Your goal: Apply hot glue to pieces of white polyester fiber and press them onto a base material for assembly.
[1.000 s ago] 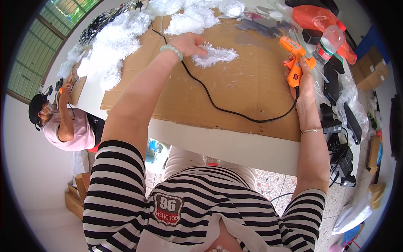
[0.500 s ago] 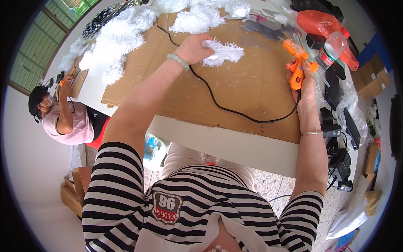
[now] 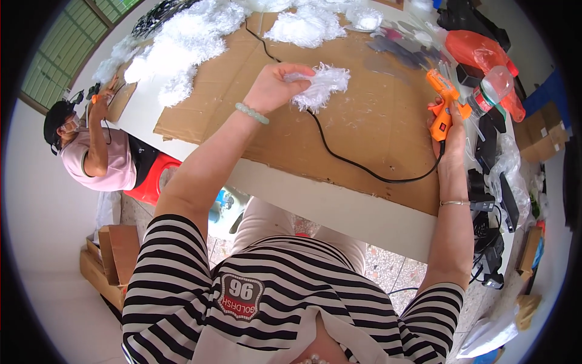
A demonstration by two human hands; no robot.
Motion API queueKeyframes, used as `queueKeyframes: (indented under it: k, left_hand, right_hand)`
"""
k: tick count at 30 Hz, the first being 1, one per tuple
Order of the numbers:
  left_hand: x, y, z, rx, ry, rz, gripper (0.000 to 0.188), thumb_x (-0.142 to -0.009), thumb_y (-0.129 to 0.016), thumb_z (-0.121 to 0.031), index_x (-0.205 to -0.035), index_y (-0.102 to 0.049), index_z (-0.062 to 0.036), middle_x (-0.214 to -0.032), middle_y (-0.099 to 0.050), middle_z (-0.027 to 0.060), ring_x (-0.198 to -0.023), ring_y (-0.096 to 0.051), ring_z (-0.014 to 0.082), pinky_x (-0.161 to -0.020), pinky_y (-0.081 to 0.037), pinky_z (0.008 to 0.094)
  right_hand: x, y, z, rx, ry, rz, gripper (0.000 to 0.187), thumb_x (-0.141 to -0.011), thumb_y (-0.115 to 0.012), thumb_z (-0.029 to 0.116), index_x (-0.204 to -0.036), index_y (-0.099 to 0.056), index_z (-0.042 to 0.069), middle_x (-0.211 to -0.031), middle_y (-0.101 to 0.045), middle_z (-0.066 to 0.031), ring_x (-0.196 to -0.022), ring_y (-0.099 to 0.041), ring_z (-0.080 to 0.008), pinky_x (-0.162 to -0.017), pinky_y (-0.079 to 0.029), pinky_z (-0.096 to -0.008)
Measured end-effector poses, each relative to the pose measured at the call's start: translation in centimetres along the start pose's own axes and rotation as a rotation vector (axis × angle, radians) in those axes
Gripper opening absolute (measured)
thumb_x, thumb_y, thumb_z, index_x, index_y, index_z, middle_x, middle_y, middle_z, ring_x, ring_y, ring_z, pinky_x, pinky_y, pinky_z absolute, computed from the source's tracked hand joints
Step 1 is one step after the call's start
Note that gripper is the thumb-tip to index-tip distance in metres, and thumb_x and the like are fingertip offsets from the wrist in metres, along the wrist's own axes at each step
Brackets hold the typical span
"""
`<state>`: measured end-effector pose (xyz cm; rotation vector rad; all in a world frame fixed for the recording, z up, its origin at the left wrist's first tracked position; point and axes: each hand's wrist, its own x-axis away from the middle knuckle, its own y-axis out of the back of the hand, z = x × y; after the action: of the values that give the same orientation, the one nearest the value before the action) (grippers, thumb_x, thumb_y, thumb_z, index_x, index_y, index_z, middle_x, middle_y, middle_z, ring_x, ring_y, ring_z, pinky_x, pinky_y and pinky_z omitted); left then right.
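Between the thumb and fingers of my left hand (image 3: 274,88) is the edge of a small white fringed tuft (image 3: 327,88), just above a brown cardboard sheet (image 3: 370,130). My right hand (image 3: 450,136) is wrapped round the handle of an orange hot glue gun (image 3: 445,104) at the right side of the cardboard; its nozzle points up and away. From the gun's base a black cord (image 3: 348,167) curves left over the cardboard and passes beneath the tuft. Beyond my left hand lies another fluffy white clump (image 3: 305,26).
A large heap of white fringe (image 3: 182,48) covers the table's far left. Along the right edge are a clear plastic bottle (image 3: 496,85), a red plastic bag (image 3: 479,51) and black adapters (image 3: 485,148). A co-worker in pink (image 3: 100,155) sits at left.
The white tuft has turned in my left hand, its fringe tilting upward. The whole view has shifted slightly. My right hand keeps its hold on the glue gun.
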<state>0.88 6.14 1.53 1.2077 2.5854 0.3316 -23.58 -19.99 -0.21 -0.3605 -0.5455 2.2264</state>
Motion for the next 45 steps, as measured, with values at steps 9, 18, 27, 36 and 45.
queueKeyframes:
  k: [9,18,27,36,45]
  left_hand:
    - [2.8,4.5,0.2,-0.021,-0.068,-0.275,0.016,-0.088,-0.060,-0.012,-0.093,-0.069,0.0007,-0.085,-0.067,0.0013,-0.077,-0.058,0.0066,-0.071,-0.046,0.0219]
    - [4.4,18.4,1.8,0.110,-0.140,-0.821,0.028,-0.085,-0.061,-0.005,-0.113,-0.061,-0.0017,-0.084,-0.063,0.0032,-0.069,-0.055,0.0077,-0.061,-0.045,0.0206]
    - [3.7,26.6,9.0,-0.788,0.349,-0.907,0.038,-0.079,-0.063,-0.035,-0.108,-0.066,-0.0104,-0.098,-0.065,0.0196,-0.096,-0.061,0.0340,-0.087,-0.046,0.0379]
    - [4.7,20.2,4.4,-1.079,-0.110,-1.195,0.022,-0.073,-0.067,-0.004,-0.095,-0.065,-0.0089,-0.080,-0.060,0.0069,-0.082,-0.060,0.0180,-0.075,-0.050,0.0293]
    - [0.9,5.1,-1.3,0.574,-0.090,-0.412,0.010,-0.090,-0.054,-0.005,-0.089,-0.060,0.0027,-0.076,-0.062,0.0072,-0.065,-0.062,0.0176,-0.064,-0.055,0.0300]
  right_hand:
    - [-1.3,3.5,-0.4,0.011,-0.019,0.132,0.033,-0.094,-0.048,0.030,-0.114,-0.051,0.003,-0.094,-0.061,-0.0058,-0.072,-0.056,-0.0125,-0.060,-0.043,-0.0251]
    - [-0.7,1.5,-0.3,0.004,-0.013,-0.008,0.032,-0.094,-0.049,0.028,-0.118,-0.051,0.007,-0.098,-0.061,-0.0030,-0.069,-0.055,-0.0107,-0.062,-0.043,-0.0241]
    - [-0.5,1.7,-0.5,0.032,0.004,0.014,0.035,-0.096,-0.046,0.030,-0.120,-0.048,0.004,-0.103,-0.059,-0.0062,-0.082,-0.058,-0.0121,-0.062,-0.045,-0.0239]
    - [-0.2,0.5,-0.1,0.034,-0.010,0.029,0.032,-0.095,-0.047,0.027,-0.117,-0.050,0.004,-0.097,-0.061,-0.0056,-0.072,-0.055,-0.0110,-0.064,-0.043,-0.0237]
    - [0.3,0.1,-0.2,0.060,-0.020,-0.026,0.032,-0.096,-0.044,0.028,-0.118,-0.048,0.005,-0.099,-0.061,-0.0045,-0.081,-0.060,-0.0119,-0.058,-0.045,-0.0241]
